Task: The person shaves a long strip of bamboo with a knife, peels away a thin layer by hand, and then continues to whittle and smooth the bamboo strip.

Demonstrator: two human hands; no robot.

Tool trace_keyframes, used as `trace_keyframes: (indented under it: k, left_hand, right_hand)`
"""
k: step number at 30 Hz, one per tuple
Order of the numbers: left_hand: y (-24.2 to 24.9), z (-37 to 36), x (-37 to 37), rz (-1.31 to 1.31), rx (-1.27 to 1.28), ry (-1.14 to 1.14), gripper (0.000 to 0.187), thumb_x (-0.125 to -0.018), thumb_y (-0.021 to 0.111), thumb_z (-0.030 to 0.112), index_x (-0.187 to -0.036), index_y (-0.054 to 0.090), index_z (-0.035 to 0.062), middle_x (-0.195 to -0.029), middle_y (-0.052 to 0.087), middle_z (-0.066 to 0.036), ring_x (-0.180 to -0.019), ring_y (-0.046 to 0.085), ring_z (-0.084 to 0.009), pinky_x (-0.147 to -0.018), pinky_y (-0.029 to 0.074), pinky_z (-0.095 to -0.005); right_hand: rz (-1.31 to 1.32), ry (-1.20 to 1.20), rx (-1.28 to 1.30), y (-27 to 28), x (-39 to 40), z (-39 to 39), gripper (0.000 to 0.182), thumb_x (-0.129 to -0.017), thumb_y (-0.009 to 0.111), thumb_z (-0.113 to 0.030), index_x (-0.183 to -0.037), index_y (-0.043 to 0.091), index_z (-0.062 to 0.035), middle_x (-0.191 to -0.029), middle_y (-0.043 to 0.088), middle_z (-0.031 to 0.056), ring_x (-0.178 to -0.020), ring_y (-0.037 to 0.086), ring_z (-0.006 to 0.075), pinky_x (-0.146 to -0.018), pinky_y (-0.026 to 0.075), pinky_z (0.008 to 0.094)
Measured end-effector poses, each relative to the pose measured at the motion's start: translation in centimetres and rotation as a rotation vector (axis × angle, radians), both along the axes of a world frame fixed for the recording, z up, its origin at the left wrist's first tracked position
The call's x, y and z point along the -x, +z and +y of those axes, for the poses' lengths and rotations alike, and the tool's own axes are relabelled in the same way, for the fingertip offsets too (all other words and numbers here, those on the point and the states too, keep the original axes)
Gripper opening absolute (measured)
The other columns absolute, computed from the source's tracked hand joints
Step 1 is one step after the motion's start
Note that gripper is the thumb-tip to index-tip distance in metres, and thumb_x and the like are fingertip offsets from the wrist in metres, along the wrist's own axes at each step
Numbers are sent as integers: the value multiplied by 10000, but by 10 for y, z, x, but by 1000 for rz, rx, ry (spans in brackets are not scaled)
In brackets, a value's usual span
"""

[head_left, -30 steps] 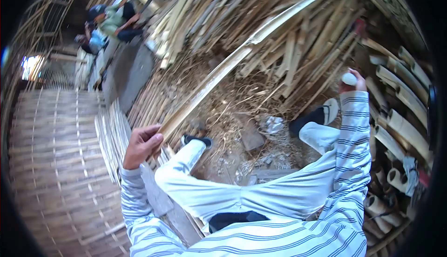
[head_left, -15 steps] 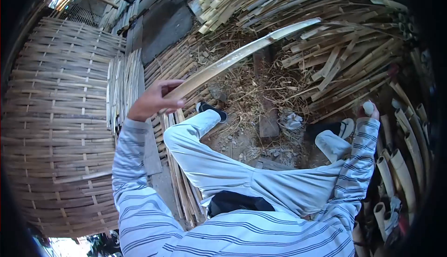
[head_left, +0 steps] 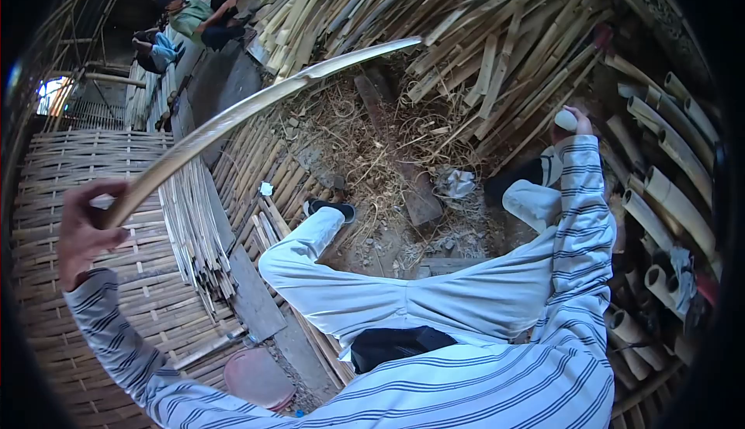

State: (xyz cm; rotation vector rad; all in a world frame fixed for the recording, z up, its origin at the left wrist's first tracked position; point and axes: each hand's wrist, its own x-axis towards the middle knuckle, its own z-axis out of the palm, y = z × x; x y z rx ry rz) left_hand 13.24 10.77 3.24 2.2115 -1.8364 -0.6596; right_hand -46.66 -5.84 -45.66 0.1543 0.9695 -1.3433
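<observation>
Long bamboo strip (head_left: 233,113): it reached from the left hand (head_left: 87,231) out over the shavings (head_left: 365,153), toward the bamboo pile (head_left: 349,13).
Tippy end: the strip was held at just one end, so a loose grip could let the far end drop or swing.
Bumpy step: hard bending might crack the strip there.
Bare fingers: a sharp edge could scratch them if the strip slid.
Left hand: out wide, elbow bent, fingers and thumb curved like a C around the near end.
Right hand (head_left: 579,124): out front, curled around a white-ended thing (head_left: 566,121), mostly hidden.
</observation>
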Motion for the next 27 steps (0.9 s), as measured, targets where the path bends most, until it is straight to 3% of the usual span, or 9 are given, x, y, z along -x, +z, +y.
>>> trace_keyframes:
  k: [2, 5, 9, 14, 16, 22, 27]
  left_hand:
    - [25, -2, -12, -196, 116, 47, 507, -596, 719, -9, -1076, 564, -63, -832, 624, -100, -481, 537, -62, -388, 428, -159]
    - [50, -20, 0, -343, 144, 117, 501, -560, 693, -37, -1050, 591, -34, -795, 631, -74, -590, 570, -53, -404, 422, -162]
    - [32, -47, 31, -353, 12, 19, 443, -589, 714, -17, -1015, 595, -43, -755, 615, -35, -510, 502, -34, -416, 389, -166]
    - [4, -66, 21, -252, 69, -175, 439, -561, 714, -42, -975, 567, -30, -721, 576, -20, -532, 510, -40, -427, 392, -174]
    - [16, -67, 38, -281, -68, -48, 439, -561, 710, -38, -973, 560, -20, -715, 570, -22, -522, 505, -41, -411, 390, -173]
    - [40, -58, 37, -310, 11, -57, 396, -590, 716, 2, -943, 537, 17, -695, 558, -14, -513, 506, -43, -357, 360, -161]
    - [57, -62, 14, -333, 17, -59, 424, -594, 728, 5, -968, 529, 11, -750, 578, -25, -550, 529, -48, -401, 391, -156]
  right_hand:
    - [8, -19, 2, -2, -1, 1, 81, -765, 618, -129, -753, 559, -74, -651, 596, 45, -580, 601, 203, -529, 547, 322]
    - [-12, -38, -14, -5, -4, -1, 73, -772, 596, -141, -768, 560, -78, -663, 586, 58, -582, 597, 222, -523, 548, 345]
    - [10, 28, -32, -2, -2, 3, 69, -775, 592, -149, -771, 566, -85, -655, 581, 61, -586, 596, 226, -522, 547, 349]
    - [-45, 24, -13, -3, 0, 7, 75, -779, 589, -155, -770, 576, -82, -652, 581, 61, -583, 595, 227, -519, 544, 350]
    - [-56, 7, -5, -5, 1, 8, 85, -781, 589, -159, -779, 583, -75, -661, 588, 64, -594, 601, 228, -533, 550, 354]
    - [-18, 43, -20, -1, 1, 7, 77, -787, 578, -150, -781, 576, -73, -663, 593, 68, -604, 610, 229, -539, 556, 359]
    - [-35, 14, 0, -2, -2, 4, 61, -787, 573, -139, -776, 554, -81, -657, 589, 69, -585, 606, 231, -537, 555, 355]
